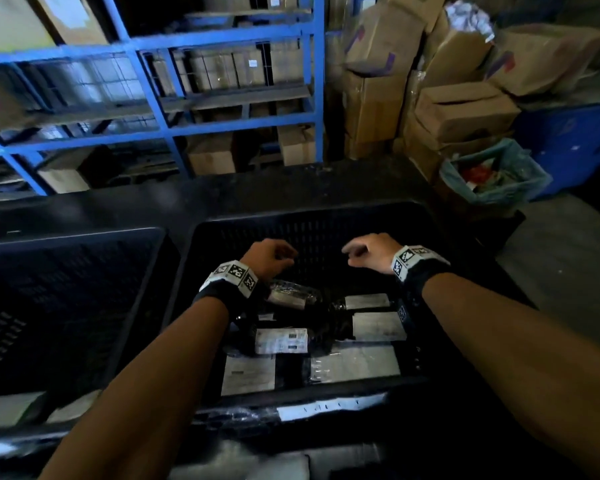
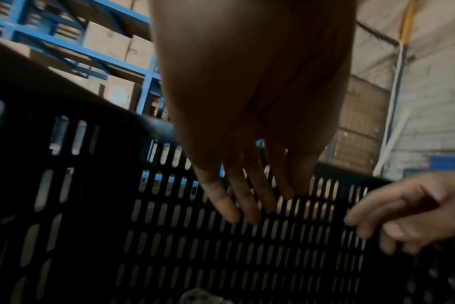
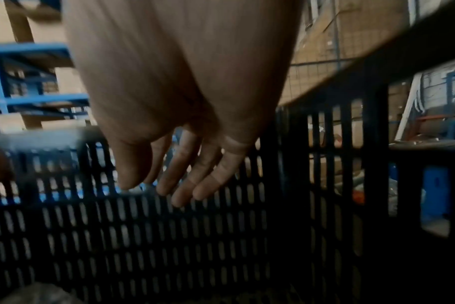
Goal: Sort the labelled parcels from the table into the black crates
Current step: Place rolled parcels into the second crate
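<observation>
The fingers (image 2: 247,197) of the left hand (image 1: 269,256) hang loose and a little apart, pinching nothing. Those of the right hand (image 1: 373,251) droop the same way — slack and empty, thumb free. Both hands hover side by side, near each other but apart, above the far half of the right black crate (image 1: 312,220), in front of its slotted far wall.

Below the wrists, on that crate's floor, lie the sorted parcels (image 1: 281,341): dark plastic bags with white labels facing up, several of them overlapping toward the near wall. So a fair part of the job looks done, and neither hand carries anything at present.

The left black crate (image 1: 73,237) stands just beside the first. Pale shapes show at its near corner, but it is too dim there to say whether they are parcels inside it or something lying in front.

On the table (image 1: 430,445), in front of the crates, at least one more wrapped parcel (image 1: 326,408) with a long white label lies against the right crate's near wall, and blurred pale patches sit nearer the person. I judge the sorting unfinished — more pick-ups remain.
</observation>
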